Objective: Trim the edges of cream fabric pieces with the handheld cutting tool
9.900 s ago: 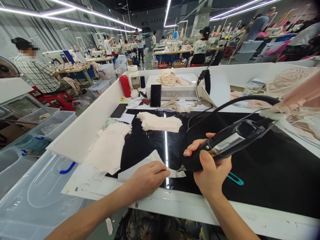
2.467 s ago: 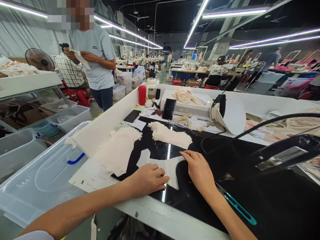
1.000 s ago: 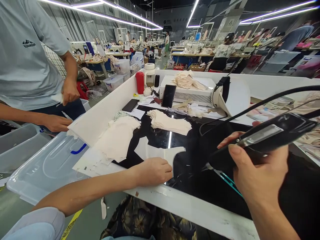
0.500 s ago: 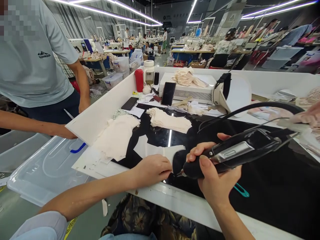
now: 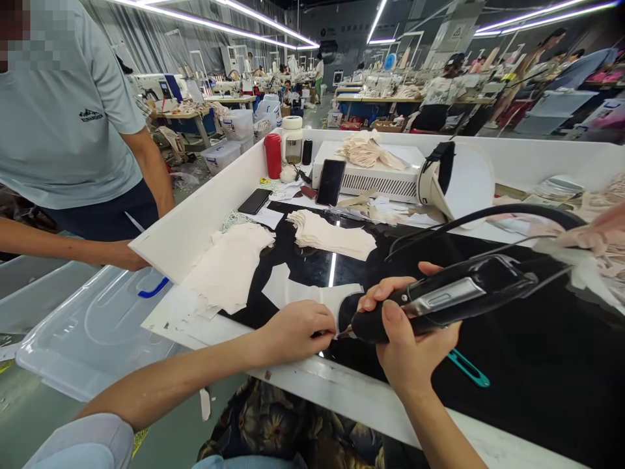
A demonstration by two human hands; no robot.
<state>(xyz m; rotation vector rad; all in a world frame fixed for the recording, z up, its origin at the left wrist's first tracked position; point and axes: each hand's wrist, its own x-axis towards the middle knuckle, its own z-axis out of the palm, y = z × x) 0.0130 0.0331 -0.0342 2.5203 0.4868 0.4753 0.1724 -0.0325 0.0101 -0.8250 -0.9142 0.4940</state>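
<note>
My left hand is closed at the near right corner of a white cut fabric piece, which lies flat on the black glossy table surface. Thumb and fingertips pinch its edge. My right hand wraps around a black corded handheld tool with a silver plate on its side. The tool slants down to the left, its narrow metal tip by the piece's curved edge, close to my left fingertips. A teal slim tool lies on the table just right of my right hand.
Stacked cream fabric pieces and a wider cream pile lie behind and left. Phones, a red bottle, a jar and a white box stand at the back. Another person's hand is at right; a co-worker stands left by a plastic bin.
My right hand has shifted slightly left with the tool, bringing its tip nearer my left fingertips. More of the teal tool shows. My left hand stays at the fabric's edge.
</note>
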